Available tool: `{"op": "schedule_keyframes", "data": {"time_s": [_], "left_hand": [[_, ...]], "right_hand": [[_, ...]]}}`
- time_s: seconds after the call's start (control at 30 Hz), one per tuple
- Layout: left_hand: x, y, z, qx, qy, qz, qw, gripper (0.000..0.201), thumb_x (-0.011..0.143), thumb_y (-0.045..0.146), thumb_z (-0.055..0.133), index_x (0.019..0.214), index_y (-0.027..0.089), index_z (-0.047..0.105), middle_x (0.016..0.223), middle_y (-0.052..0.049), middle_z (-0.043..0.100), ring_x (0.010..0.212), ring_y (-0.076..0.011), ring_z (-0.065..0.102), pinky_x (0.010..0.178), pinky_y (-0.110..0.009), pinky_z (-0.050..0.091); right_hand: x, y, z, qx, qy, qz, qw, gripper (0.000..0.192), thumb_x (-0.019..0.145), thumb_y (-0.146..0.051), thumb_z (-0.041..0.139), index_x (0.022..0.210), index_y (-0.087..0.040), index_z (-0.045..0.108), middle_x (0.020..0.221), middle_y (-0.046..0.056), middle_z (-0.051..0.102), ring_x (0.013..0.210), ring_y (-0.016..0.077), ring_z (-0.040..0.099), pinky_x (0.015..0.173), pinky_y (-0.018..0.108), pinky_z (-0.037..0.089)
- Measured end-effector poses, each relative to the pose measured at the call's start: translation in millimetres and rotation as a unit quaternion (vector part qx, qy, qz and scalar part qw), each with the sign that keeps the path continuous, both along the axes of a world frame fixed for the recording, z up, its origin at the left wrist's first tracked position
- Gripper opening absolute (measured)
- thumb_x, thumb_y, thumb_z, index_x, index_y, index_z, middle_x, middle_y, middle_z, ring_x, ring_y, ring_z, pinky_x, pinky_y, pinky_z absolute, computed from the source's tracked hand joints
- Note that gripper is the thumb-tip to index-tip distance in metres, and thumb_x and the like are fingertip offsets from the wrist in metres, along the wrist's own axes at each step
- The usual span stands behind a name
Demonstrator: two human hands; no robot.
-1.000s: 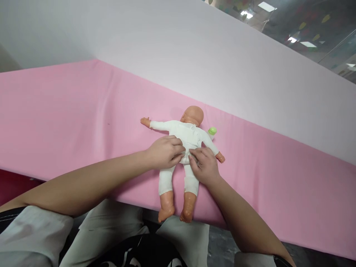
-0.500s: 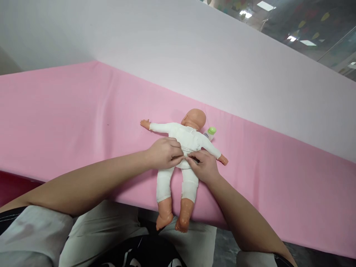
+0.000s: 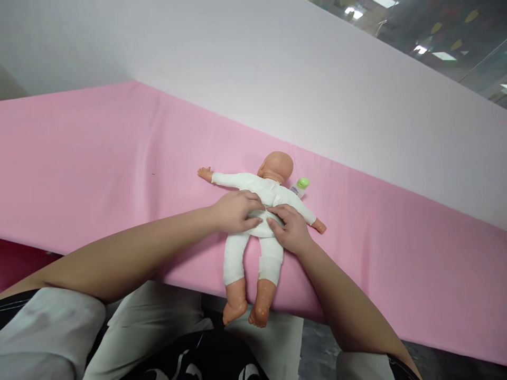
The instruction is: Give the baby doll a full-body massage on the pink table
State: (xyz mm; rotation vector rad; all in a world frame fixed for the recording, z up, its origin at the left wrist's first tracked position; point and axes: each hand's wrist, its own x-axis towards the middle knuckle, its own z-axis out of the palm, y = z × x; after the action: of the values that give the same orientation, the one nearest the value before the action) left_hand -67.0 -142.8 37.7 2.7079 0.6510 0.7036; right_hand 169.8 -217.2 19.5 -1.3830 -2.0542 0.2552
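A baby doll with a white cloth body lies face down, its bare head away from me and its feet over the near edge. My left hand rests on the left side of its lower back, fingers stretched out and thumb apart. On the right side lies my right hand, its fingers also extended with the thumb spread. The fingertips of both hands almost meet over the doll's waist. Beside the doll's right-hand shoulder is a small bottle with a green cap.
The doll lies on a pink padded surface that runs across the view. A white wall rises behind it, with a window at the upper right. My legs are below the near edge.
My fingers were pinched together on the cloth at the doll's waist. Now they have let go and spread flat on the lower back, the thumbs apart from the fingers.
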Motion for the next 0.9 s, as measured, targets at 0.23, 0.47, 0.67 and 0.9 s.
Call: {"op": "schedule_keyframes", "data": {"time_s": [0.23,0.47,0.67,0.9], "left_hand": [[-1,6,-3.9,0.008,-0.130,0.000,0.991,0.030,0.102,0.036,0.054,0.094,0.019,0.077,0.089,-0.007,0.078,0.086,-0.0205,0.072,0.079,-0.035,0.057],[4,7,-10.9,0.077,-0.072,0.028,0.994,0.033,0.096,0.030,0.060,0.122,0.017,0.076,0.127,-0.012,0.075,0.120,-0.0302,0.067,0.107,-0.048,0.054],[7,9,-13.4,0.031,-0.002,0.022,0.999,0.036,0.100,0.031,0.054,0.128,0.019,0.074,0.129,-0.011,0.072,0.122,-0.0298,0.066,0.109,-0.048,0.052],[4,10,-19.3,0.065,-0.035,0.037,0.997,0.048,0.095,0.034,0.063,0.139,0.019,0.068,0.147,-0.014,0.064,0.138,-0.0345,0.056,0.120,-0.053,0.042]], "right_hand": [[2,3,-0.6,0.041,0.009,-0.003,0.999,0.025,0.106,-0.030,0.056,0.109,-0.026,0.080,0.106,0.004,0.082,0.103,0.0243,0.074,0.096,0.043,0.060],[0,4,-4.4,0.106,-0.048,-0.033,0.993,0.032,0.105,-0.031,0.056,0.130,-0.024,0.075,0.130,0.009,0.077,0.125,0.0303,0.066,0.113,0.054,0.052],[0,9,-9.5,0.029,-0.056,-0.022,0.998,0.037,0.107,-0.027,0.048,0.134,-0.025,0.073,0.134,0.007,0.077,0.128,0.0282,0.066,0.114,0.052,0.053],[-1,7,-6.9,0.073,-0.057,-0.033,0.995,0.046,0.105,-0.029,0.052,0.150,-0.022,0.061,0.150,0.010,0.067,0.145,0.0321,0.055,0.126,0.060,0.042]]}}
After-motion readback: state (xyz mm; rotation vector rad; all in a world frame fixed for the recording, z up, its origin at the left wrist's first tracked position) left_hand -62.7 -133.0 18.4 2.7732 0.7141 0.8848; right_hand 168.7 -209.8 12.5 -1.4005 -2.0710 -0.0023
